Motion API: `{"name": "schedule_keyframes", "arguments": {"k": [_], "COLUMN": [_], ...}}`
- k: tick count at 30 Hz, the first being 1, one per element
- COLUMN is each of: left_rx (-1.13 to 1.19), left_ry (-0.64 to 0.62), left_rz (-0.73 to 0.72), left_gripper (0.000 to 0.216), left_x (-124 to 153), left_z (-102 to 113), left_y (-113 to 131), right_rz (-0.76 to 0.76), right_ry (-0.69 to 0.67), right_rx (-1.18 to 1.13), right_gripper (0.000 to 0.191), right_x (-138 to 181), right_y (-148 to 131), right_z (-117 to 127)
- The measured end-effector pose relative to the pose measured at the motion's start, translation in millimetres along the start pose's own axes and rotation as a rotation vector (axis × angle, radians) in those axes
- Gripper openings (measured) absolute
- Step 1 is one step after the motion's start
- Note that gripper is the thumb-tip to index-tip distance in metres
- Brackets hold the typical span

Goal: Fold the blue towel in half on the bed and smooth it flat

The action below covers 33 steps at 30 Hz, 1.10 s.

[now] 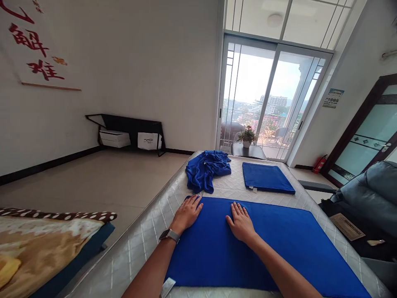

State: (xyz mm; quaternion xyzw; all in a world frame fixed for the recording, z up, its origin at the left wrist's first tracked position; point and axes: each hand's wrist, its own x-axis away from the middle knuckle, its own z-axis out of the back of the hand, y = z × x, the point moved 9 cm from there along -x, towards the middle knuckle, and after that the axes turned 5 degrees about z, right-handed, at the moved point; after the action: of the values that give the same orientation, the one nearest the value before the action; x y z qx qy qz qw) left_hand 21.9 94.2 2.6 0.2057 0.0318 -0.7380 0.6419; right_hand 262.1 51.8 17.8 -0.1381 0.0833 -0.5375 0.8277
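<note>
A blue towel [214, 256] lies spread flat on a quilted, silvery mattress [149, 236], with a white label at its near left corner. Flat on the towel's far left corner rests my left hand [187, 213], a watch on its wrist. My right hand [241, 222] presses on the towel near its far edge, fingers stretched out. Beyond my left hand is a crumpled heap of blue towels [206, 169]; how many cannot be made out. Farther right sits a neatly folded blue stack [267, 177] with a small white tag.
A patterned blanket [62, 244] covers another bed at the left. Behind stand a low black rack [133, 126] with white boxes and a potted plant [247, 135] on a chair or small table. A dark leather chair [369, 194] flanks the mattress at right.
</note>
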Motion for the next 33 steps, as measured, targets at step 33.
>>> {"name": "schedule_keyframes", "arguments": {"k": [33], "left_rx": [-0.079], "left_ry": [-0.159], "left_rz": [0.147], "left_gripper": [0.063], "left_x": [-0.1], "left_z": [2.2], "left_y": [-6.2], "right_rz": [-0.365], "right_ry": [0.157], "right_rx": [0.135], "right_gripper": [0.064], "right_x": [135.2], "right_y": [375.2], "right_z": [98.7]}}
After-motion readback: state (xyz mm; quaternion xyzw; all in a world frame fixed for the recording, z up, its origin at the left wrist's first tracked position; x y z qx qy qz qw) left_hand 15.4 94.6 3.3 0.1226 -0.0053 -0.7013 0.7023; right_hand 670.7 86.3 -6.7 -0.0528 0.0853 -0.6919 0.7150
